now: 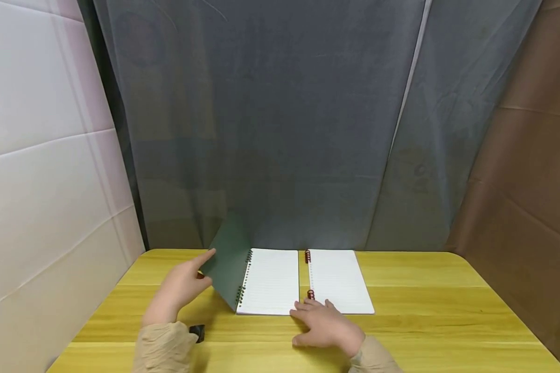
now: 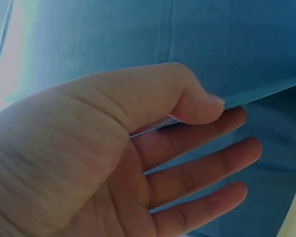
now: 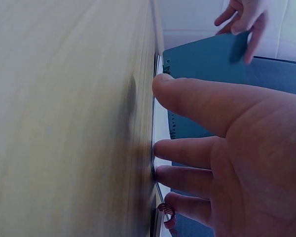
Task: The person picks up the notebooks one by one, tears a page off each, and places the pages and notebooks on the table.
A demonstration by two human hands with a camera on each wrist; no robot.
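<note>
Two spiral notebooks lie open side by side on the yellow table. My left hand pinches the outer edge of the left notebook's green cover, which stands raised and tilted over its lined page. In the left wrist view the thumb lies on the cover edge with the fingers beneath it. My right hand lies flat at the near edge between the two notebooks, fingertips on the red-spiral notebook by its red coil. The right wrist view also shows the green cover.
A grey curtain hangs right behind the table's far edge. A white padded wall stands at the left and brown fabric at the right. A small black object sits by my left wrist.
</note>
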